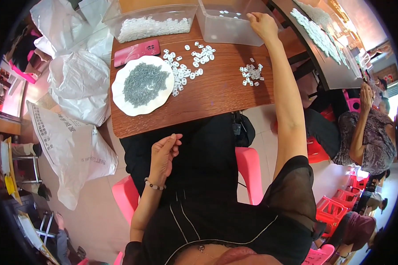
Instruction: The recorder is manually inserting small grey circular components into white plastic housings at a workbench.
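My right hand (263, 24) is stretched to the top of the frame, fingers spread loosely over the near rim of the clear plastic bin (227, 31), resting on the edge with nothing clamped that I can see; whether a piece sits under the fingertips I cannot tell. My left hand (163, 154) hangs low in the middle of the frame, over my lap and off the worktop (216, 92), thumb and forefinger pinched together, though what they pinch, if anything, is too small to make out. Inside that bin a few small white ring pieces lie near the far wall. Just below my right hand, on the brown wood, sits a small cluster of white pieces (251, 74); to the left of it, a larger scatter of white pieces (188, 62) runs toward the white scalloped plate (141, 86), heaped with thin grey pins. Above the plate lies a pink phone (137, 51), and behind that a second clear bin (150, 22) well filled with white pieces. White sacks (75, 84) are bunched at the left edge of the worktop. To do this well, I judge I should keep the wrist above the rim, let go only once the fingers are inside the walls so nothing bounces out, and keep the left pinch steady.
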{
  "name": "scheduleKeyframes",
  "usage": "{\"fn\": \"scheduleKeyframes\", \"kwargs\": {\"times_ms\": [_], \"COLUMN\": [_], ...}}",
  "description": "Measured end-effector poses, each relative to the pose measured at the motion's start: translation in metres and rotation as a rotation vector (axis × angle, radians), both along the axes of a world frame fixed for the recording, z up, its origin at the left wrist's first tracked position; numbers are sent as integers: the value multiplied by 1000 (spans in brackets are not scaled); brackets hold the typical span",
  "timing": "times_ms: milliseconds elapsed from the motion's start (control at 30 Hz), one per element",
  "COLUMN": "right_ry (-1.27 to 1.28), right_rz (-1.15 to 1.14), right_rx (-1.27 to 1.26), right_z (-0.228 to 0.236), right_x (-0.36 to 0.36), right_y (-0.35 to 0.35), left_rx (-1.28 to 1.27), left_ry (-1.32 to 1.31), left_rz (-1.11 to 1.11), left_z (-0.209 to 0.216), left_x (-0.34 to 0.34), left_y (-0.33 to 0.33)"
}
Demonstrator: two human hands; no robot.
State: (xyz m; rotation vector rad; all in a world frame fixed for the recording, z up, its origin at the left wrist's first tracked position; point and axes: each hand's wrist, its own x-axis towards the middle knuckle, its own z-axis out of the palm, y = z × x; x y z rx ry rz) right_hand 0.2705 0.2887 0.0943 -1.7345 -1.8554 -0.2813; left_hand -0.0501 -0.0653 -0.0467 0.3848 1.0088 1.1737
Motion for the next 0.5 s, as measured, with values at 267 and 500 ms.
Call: {"fn": "scheduleKeyframes", "kwargs": {"times_ms": [267,500], "right_ry": [73,154], "right_rz": [293,534], "right_rx": [431,-76], "right_z": [-27,-76], "right_x": [-32,-97], "right_y": [-56,-142], "left_rx": [12,54], "left_ry": [41,121], "left_rz": [-88,-230], "left_z": [3,7], "left_x": [3,7], "left_y": [-5,-11]}}
